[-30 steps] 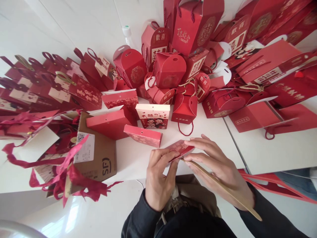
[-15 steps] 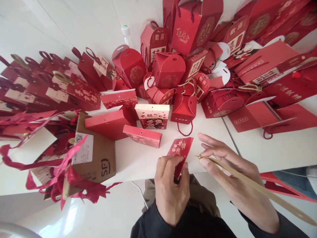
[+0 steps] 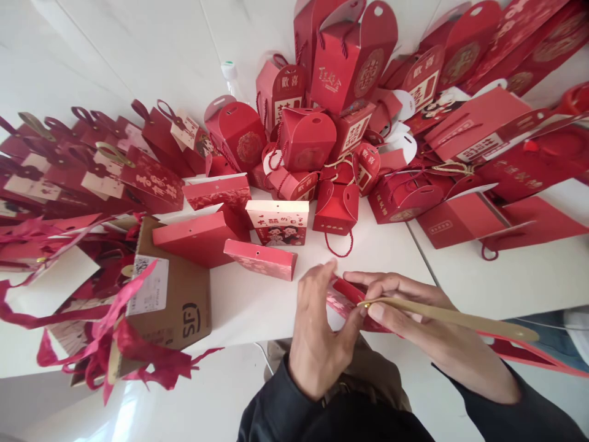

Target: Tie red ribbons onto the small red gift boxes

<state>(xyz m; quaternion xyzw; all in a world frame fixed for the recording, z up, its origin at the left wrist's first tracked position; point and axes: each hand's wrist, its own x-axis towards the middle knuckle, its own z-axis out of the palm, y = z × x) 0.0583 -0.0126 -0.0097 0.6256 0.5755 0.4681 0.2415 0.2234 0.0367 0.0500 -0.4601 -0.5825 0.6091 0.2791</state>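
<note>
My left hand (image 3: 319, 331) grips a small flat red card (image 3: 343, 296) at the near edge of the white table (image 3: 248, 304), with the thumb raised over it. My right hand (image 3: 414, 319) pinches the same red card and also holds a long gold strip (image 3: 460, 318) that runs out to the right. Both hands meet over the card, just in front of my dark-sleeved body. Most of the card is hidden by my fingers.
Several flat red boxes (image 3: 260, 258) lie just beyond my hands. A heap of red gift boxes and bags (image 3: 340, 123) fills the back and right. A brown carton (image 3: 177, 301) with red ribbons (image 3: 115, 337) sits at the left. A row of dark red bags (image 3: 92, 153) stands far left.
The red card was upright in my left hand alone half a second ago; now both hands hold it low and flat. The gold strip has swung to near level.
</note>
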